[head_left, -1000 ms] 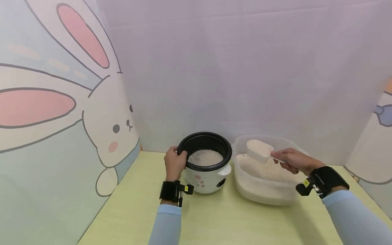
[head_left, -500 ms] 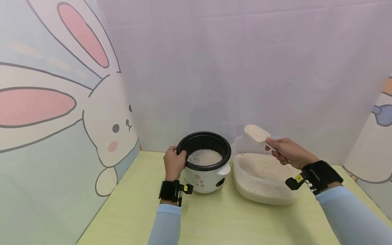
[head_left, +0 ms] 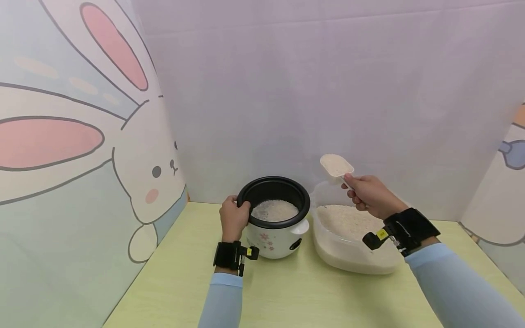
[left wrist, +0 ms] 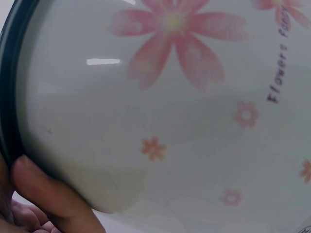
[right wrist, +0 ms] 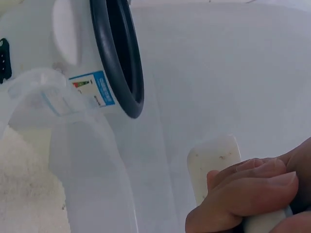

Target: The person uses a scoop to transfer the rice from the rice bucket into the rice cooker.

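Note:
A white rice cooker [head_left: 268, 241] with pink flowers stands on the table, its black rim uppermost and rice [head_left: 275, 211] lying inside. My left hand [head_left: 234, 218] grips the left side of that rim; the thumb [left wrist: 53, 199] shows against the cooker's wall in the left wrist view. My right hand [head_left: 371, 196] holds a white scoop [head_left: 336, 165] by its handle, level and heaped with rice. The scoop is up above the back of a clear plastic tub [head_left: 348, 259]. In the right wrist view, curled fingers [right wrist: 252, 194] hide most of the handle.
Rice [head_left: 348, 221] fills much of the tub, which stands close to the cooker's right side. Behind both hangs a pale lilac backdrop [head_left: 307, 91]. A rabbit-printed panel [head_left: 135, 182] borders the yellow-green table [head_left: 303, 296] on the left.
My right hand has lifted the filled scoop up out of the tub and shifted it left and back. The left hand has stayed on the cooker's rim.

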A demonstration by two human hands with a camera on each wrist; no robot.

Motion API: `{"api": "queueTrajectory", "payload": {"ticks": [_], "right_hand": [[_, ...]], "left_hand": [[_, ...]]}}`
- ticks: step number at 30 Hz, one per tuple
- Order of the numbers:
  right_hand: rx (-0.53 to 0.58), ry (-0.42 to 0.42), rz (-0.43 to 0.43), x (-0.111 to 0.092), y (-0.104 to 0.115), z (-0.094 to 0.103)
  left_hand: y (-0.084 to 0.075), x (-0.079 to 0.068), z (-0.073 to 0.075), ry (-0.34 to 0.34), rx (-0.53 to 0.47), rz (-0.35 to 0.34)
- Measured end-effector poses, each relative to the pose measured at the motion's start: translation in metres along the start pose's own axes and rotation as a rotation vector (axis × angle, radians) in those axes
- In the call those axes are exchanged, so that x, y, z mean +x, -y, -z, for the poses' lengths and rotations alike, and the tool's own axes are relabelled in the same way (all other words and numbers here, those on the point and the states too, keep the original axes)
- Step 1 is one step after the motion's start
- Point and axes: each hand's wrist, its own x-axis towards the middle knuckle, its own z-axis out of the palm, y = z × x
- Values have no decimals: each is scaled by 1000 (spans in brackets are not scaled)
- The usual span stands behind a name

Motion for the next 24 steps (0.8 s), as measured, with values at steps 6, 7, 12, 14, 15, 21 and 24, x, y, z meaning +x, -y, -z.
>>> {"api": "queueTrajectory", "payload": {"ticks": [6, 7, 12, 14, 15, 21, 24], "right_hand": [[23, -8, -12, 6, 12, -17], [23, -8, -14, 7, 13, -20], [23, 3, -14, 10, 17, -30], [26, 14, -8, 10, 18, -34], [24, 20, -3, 10, 18, -35], [17, 38, 15, 13, 16, -45], [23, 31, 27, 16, 14, -51]], "left_hand": [[-1, 0, -1, 1, 1, -6], [-1, 0, -2, 2, 0, -3], [-2, -1, -2, 3, -10, 6], [-2, -2, -3, 2, -12, 4], [-1, -2, -3, 1, -13, 4], [-1, -1, -2, -6, -5, -5], [-1, -1, -2, -5, -1, -10]]}}
